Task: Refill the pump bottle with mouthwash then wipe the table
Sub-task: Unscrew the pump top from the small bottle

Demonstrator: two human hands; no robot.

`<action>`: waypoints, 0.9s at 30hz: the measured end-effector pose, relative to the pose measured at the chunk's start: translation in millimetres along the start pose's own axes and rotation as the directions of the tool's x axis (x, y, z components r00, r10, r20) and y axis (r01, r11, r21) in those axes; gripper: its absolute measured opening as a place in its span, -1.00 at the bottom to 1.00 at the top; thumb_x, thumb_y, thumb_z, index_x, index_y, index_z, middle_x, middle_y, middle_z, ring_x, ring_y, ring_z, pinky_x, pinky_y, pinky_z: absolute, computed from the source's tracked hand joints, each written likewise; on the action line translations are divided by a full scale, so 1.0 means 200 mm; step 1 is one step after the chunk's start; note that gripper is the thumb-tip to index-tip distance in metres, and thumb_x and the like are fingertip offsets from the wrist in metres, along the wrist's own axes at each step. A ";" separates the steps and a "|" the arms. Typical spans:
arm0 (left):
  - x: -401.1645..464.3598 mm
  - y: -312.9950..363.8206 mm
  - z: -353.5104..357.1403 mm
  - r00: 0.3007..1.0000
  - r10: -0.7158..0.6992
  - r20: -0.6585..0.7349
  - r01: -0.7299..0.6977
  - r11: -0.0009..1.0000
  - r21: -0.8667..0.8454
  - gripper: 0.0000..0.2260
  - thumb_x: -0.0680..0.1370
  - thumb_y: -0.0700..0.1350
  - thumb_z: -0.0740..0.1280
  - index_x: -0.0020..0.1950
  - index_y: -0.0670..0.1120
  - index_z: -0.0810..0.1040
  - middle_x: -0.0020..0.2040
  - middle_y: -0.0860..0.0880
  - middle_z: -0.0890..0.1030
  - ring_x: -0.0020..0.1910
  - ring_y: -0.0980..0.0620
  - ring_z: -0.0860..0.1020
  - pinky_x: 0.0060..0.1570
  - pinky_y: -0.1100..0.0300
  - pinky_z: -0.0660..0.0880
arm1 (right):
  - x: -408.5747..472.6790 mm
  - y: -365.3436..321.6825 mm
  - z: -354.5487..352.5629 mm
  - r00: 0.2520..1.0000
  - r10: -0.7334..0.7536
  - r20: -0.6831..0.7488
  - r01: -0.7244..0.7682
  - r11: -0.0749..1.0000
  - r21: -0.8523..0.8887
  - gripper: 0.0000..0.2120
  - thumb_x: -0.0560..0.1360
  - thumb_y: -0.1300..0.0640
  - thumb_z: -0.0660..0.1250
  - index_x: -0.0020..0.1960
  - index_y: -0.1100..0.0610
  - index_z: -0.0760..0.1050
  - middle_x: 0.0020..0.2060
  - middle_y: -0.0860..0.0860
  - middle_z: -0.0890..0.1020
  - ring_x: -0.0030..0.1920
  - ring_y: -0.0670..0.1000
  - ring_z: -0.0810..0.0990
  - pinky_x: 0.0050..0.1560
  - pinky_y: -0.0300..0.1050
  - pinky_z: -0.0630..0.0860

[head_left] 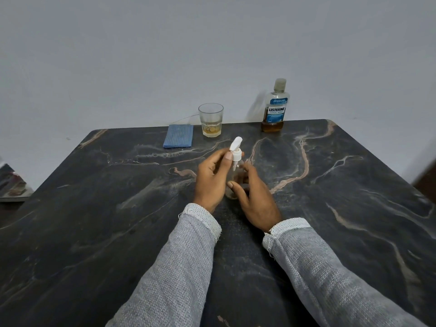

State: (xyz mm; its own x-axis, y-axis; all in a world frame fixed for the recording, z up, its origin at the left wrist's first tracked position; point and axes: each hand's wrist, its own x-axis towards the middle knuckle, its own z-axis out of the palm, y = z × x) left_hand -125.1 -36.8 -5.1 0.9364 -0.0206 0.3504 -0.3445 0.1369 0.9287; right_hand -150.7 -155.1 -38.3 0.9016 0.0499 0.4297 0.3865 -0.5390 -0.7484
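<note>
Our left hand (210, 178) pinches the white pump top (236, 149); our right hand (253, 197) holds the clear pump bottle (233, 178) standing on the dark marble table (330, 208). If we twist too hard, it could tip. Behind the bottle wait the mouthwash (275, 107), glass (210, 120), blue cloth (178, 136) and grey wall (141, 55).
</note>
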 end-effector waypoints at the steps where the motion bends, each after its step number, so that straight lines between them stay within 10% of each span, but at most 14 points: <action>1: 0.00 0.00 0.00 1.000 -0.004 0.001 0.004 1.000 -0.009 -0.81 0.63 -0.21 0.24 0.19 -0.14 0.58 0.12 -0.15 0.66 0.15 -0.07 0.62 0.19 0.07 0.53 | 0.00 0.00 0.00 1.000 0.002 0.002 -0.002 1.000 0.001 -0.54 0.58 0.06 0.31 0.42 0.07 0.25 0.26 0.03 0.54 0.21 0.00 0.55 0.21 0.07 0.51; 7: 0.00 0.01 0.01 1.000 -0.021 -0.007 0.020 0.996 -0.083 -0.85 0.55 -0.26 0.37 0.09 -0.11 0.53 0.02 -0.09 0.70 0.00 0.02 0.67 -0.03 0.27 0.55 | 0.00 0.00 0.00 1.000 -0.005 -0.009 0.005 1.000 -0.001 -0.54 0.58 0.06 0.31 0.41 0.09 0.25 0.23 0.04 0.55 0.16 0.01 0.57 0.16 0.08 0.52; 27: 0.00 0.00 -0.01 0.999 -0.016 0.041 0.017 1.000 -0.017 -0.76 0.65 -0.17 0.20 0.27 -0.09 0.55 0.16 -0.12 0.65 0.21 -0.05 0.59 0.26 0.01 0.49 | 0.00 0.01 0.00 1.000 0.003 0.001 -0.003 1.000 0.004 -0.54 0.58 0.03 0.30 0.41 0.07 0.25 0.25 0.04 0.54 0.20 0.00 0.55 0.21 0.07 0.51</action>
State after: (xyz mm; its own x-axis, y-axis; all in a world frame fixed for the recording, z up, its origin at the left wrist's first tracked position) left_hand -125.2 -35.5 -4.8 0.9384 -0.0632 0.3397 -0.3272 0.1535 0.9324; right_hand -150.8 -155.6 -39.5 0.9027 0.0490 0.4275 0.3849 -0.5361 -0.7513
